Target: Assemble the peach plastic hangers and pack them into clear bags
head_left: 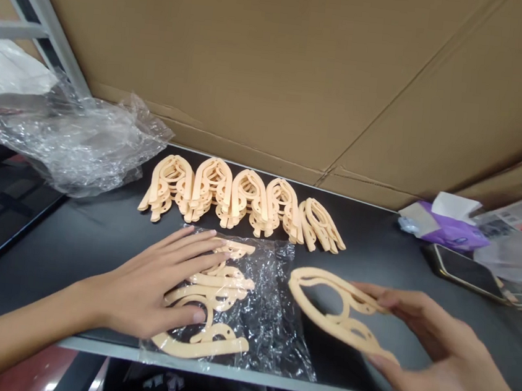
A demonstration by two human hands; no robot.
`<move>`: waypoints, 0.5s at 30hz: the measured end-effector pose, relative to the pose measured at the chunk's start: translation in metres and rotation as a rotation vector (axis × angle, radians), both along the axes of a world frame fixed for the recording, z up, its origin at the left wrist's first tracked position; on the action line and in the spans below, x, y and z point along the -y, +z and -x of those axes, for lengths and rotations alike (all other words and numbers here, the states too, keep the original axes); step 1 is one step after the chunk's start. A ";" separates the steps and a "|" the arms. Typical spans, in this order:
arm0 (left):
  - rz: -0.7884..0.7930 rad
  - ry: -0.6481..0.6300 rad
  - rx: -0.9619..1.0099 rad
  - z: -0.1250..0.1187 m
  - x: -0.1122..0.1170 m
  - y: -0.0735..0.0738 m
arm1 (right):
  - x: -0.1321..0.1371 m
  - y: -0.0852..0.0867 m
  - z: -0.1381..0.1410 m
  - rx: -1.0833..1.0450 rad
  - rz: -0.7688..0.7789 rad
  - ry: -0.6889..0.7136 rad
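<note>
My left hand (153, 287) lies flat with fingers stretched over a clear plastic bag (270, 327). Under the hand, several beige folding hangers (202, 349) lie at the bag's left part; whether they are all inside it I cannot tell. To the right, my right hand (435, 351) grips one folded beige hanger (322, 320) by its two arm ends, thumb below and fingers above. That hanger is held just over the table, its rounded tip pointing left to the bag. Behind the bag, several piles of the same hangers (200, 180) stand in a row.
Crumpled clear plastic bags (94, 140) sit at the back left, above a dark tablet-like device (2, 212). On the right are a purple tissue pack (457, 232) and a phone (467, 270). A cardboard wall (256, 64) closes off the black table's (377, 245) back.
</note>
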State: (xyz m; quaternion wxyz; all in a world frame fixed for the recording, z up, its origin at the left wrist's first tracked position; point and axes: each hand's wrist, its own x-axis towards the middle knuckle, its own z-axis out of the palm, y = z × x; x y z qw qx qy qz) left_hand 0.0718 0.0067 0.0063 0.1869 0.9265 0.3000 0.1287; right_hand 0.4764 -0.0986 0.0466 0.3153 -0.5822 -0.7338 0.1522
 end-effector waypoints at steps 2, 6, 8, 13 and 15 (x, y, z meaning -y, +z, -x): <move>0.033 -0.027 -0.021 0.001 -0.003 0.000 | 0.004 0.000 0.013 0.066 0.000 0.059; 0.056 -0.053 -0.065 0.002 -0.006 0.003 | -0.002 -0.003 0.040 0.061 0.037 0.188; 0.054 -0.050 -0.062 0.001 -0.006 0.003 | -0.008 -0.005 0.053 0.027 0.044 0.241; 0.048 -0.040 -0.020 0.000 -0.003 -0.001 | -0.023 -0.012 0.082 0.013 0.117 0.335; 0.042 -0.032 0.009 0.000 -0.003 -0.002 | -0.029 -0.016 0.092 0.017 0.164 0.362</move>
